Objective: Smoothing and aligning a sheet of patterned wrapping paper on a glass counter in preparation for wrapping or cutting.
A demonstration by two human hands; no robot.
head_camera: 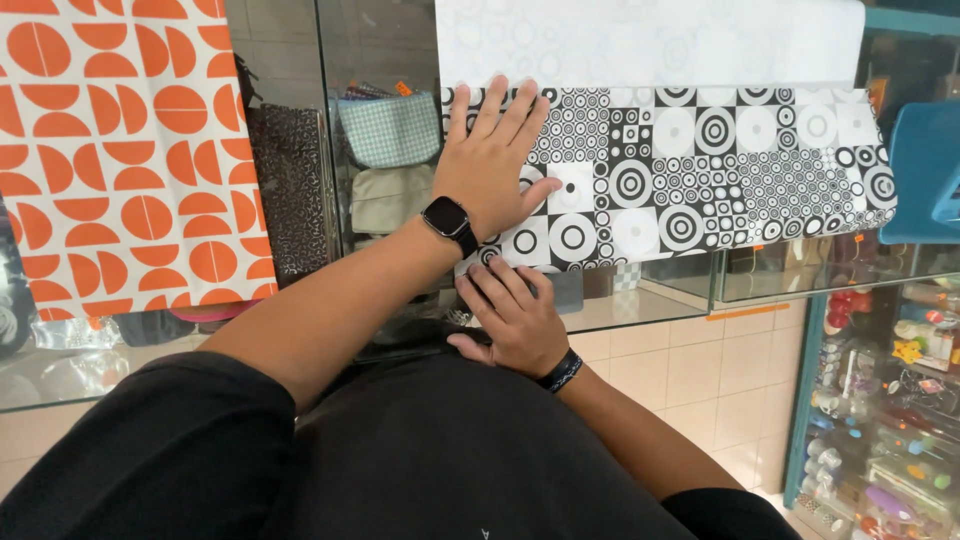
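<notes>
Shop setting: glass display counter (650,300) over a pale tiled floor, with shelves of small colourful goods (880,400) low on the right.

On the counter top, a sheet of black-and-white wrapping paper printed with circles and squares (700,170), spread out with its plain white back folded over along the far side.

Left hand (492,160), black smartwatch (447,217) at the wrist: released, palm flat, fingers spread, pressing down on the sheet's left end. Nothing grasped.

Right hand (515,320), dark wristband (562,371): just nearer than the left palm, fingers laid at the sheet's near left corner, over the counter edge. Cannot tell whether pinching the paper or only resting on it.

Probably very light, thin and limp; likely to slide on smooth glass, and to crease or tear if pulled hard. Best held under a flat palm, or taken at an edge or corner close to the pressing hand rather than mid-sheet.

Left of both hands, well apart: a second sheet, orange half-circles on white (110,150).

Inside the case, beneath and left of the pressing palm: a teal checked fabric pouch (392,130), a beige pouch (392,198) below it, and dark speckled fabric (290,190) further left.

Far right of the grip: part of a blue plastic object (925,170), kind unclear.
</notes>
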